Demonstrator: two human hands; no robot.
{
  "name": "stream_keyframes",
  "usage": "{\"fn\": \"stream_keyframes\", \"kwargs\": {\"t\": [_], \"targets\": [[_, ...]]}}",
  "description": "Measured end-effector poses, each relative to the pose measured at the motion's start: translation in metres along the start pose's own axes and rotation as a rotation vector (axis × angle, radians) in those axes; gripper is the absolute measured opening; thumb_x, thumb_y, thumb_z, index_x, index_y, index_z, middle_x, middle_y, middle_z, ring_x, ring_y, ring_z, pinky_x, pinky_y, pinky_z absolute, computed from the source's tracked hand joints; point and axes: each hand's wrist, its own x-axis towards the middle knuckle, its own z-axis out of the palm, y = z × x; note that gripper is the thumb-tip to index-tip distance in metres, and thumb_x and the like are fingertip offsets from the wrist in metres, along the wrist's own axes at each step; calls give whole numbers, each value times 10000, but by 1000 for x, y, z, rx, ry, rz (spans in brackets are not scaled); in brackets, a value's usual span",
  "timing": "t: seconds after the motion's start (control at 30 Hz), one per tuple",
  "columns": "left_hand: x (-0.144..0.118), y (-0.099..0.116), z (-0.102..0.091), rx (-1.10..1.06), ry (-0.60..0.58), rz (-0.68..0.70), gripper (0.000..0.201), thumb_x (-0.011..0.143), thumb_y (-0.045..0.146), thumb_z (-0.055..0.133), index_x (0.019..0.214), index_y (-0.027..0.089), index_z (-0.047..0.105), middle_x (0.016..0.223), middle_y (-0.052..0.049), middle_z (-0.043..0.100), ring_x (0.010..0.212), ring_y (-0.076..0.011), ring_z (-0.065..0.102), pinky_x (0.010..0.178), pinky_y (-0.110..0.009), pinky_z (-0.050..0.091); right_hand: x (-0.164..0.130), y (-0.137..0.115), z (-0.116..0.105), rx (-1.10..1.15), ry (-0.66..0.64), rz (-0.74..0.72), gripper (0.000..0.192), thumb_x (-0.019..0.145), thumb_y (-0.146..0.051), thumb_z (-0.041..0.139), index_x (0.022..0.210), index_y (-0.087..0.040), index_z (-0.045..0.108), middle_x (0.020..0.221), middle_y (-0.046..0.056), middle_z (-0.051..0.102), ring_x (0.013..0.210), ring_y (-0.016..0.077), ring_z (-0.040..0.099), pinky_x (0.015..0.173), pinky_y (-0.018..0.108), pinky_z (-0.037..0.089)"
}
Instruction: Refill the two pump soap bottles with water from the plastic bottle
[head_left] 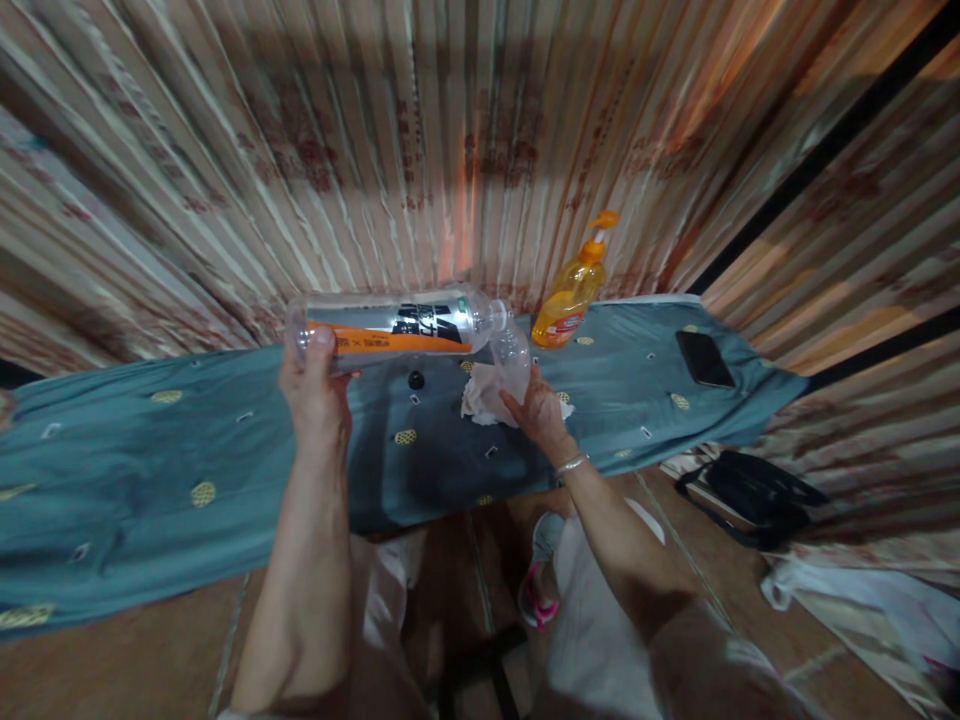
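Note:
My left hand (315, 395) grips the base end of a large clear plastic bottle (397, 325) with an orange and black label, held sideways above the table. Its open mouth points right, tipped over a small clear glass (512, 362). My right hand (541, 412) holds that glass just above the blue-green cloth. A crumpled white tissue (480, 398) lies under and behind the glass. A small black bottle cap (415, 380) rests on the cloth below the bottle.
The table is draped in a blue-green cloth (150, 470) with yellow spots. An orange pump bottle of liquid (568, 300) stands at the back, a black phone (703, 358) lies to the right. Curtains hang behind; a black bag (757, 495) lies on the floor.

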Motion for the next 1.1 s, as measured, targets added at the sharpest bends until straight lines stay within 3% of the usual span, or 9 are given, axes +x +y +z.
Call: {"fn": "stream_keyframes", "kwargs": {"t": [0.1, 0.3, 0.5, 0.63, 0.83, 1.0, 1.1], "targets": [[0, 1, 0, 10, -22, 10, 418, 719, 579, 782, 1018, 294, 717, 914, -40, 709, 759, -227, 681, 563, -358, 489, 0, 0, 0, -2, 17, -5, 726, 963, -540, 509, 1409, 30, 453, 1103, 303, 708, 1000, 320, 714, 857, 452, 581], [-4, 9, 9, -46, 74, -33, 413, 617, 568, 846, 848, 253, 713, 845, -28, 692, 624, -160, 592, 483, -292, 429, 0, -1, -1, -26, 16, 7, 696, 958, -521, 533, 1408, 4, 457, 1052, 259, 725, 959, 298, 717, 830, 433, 589], [-2, 5, 4, -23, 33, -39, 473, 645, 575, 822, 1021, 300, 736, 884, -31, 714, 687, -196, 650, 500, -311, 464, -1, -2, -1, -66, 8, 6, 719, 964, -546, 518, 1416, 8, 444, 1073, 257, 724, 999, 288, 715, 851, 397, 581], [0, 1, 0, -13, -5, -16, 382, 698, 556, 790, 1012, 344, 737, 904, -38, 732, 737, -239, 682, 490, -342, 481, 0, -1, -2, -45, -13, 14, 721, 961, -542, 521, 1419, 11, 447, 1091, 269, 719, 998, 291, 715, 858, 408, 580], [-2, 4, 3, -21, 27, 0, 382, 690, 561, 800, 934, 279, 722, 820, -18, 699, 607, -165, 617, 472, -308, 464, 0, -1, -2, -13, -8, 14, 723, 953, -504, 545, 1473, -20, 409, 1112, 270, 711, 1000, 308, 705, 853, 463, 584], [1, -2, -3, 33, -72, 50, 358, 768, 578, 732, 1047, 354, 718, 899, -34, 728, 756, -256, 698, 513, -367, 483, 0, 1, 1, -3, 19, 0, 737, 955, -529, 521, 1469, -12, 412, 1111, 271, 713, 985, 311, 703, 840, 458, 585], [2, -3, -4, 33, -66, 51, 340, 766, 573, 732, 1025, 354, 721, 901, -38, 731, 767, -262, 698, 497, -362, 467, 1, 3, 2, -2, 39, -21, 742, 960, -549, 495, 1459, -4, 426, 1113, 279, 714, 979, 313, 704, 845, 455, 584]]}}
